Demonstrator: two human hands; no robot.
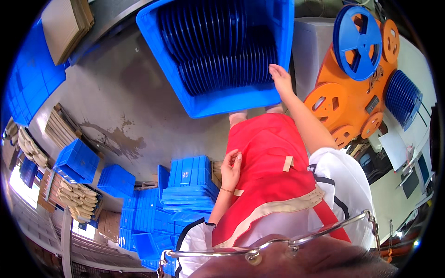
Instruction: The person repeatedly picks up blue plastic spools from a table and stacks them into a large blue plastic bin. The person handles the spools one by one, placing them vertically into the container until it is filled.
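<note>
A blue plastic crate (pixel 197 109) stands in front of me, with dark blue discs (pixel 218 72) set on edge in two rows. Over the right end of the nearer row is my right hand (pixel 282 79), its fingers stretched out. Its fingertips are beside the last discs; whether they touch is unclear. No disc is seen between the fingers. My left hand (pixel 231 169) hangs by the red apron (pixel 266 143), loosely bent, fingers partly apart and holding nothing visible.
To the right stands an orange machine (pixel 343 102) with round orange plates and a blue reel disc (pixel 358 42). More blue discs (pixel 403 99) stand beyond it. Behind on the left are stacked blue crates (pixel 187 178), pallets (pixel 62 125) and sacks (pixel 79 197). A wet patch (pixel 118 139) marks the floor.
</note>
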